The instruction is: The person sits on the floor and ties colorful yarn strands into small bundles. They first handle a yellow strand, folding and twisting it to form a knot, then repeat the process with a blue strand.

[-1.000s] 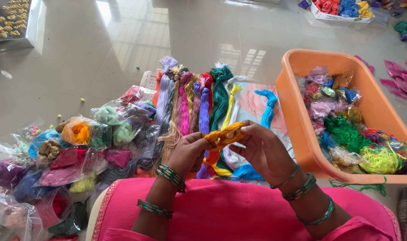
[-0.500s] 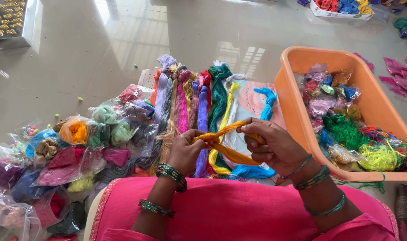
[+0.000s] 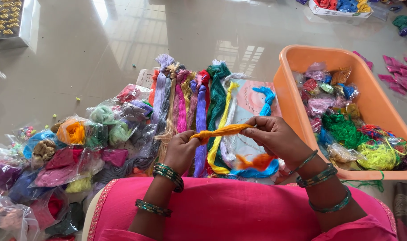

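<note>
An orange thread skein is stretched between my two hands over my pink lap. My left hand pinches its left end. My right hand grips the right part, and a loose orange tail hangs below it. Under the hands, several coloured skeins lie side by side in a row: lilac, pink, purple, green, yellow and blue. Green bangles ring both wrists.
An orange plastic tub of bagged and loose threads stands at the right. Clear bags of coloured thread are heaped at the left. A box of coloured items and scattered pink pieces lie on the tiled floor beyond.
The orange skein was bunched between my hands; now my right hand has pulled it out to the right, straight and taut.
</note>
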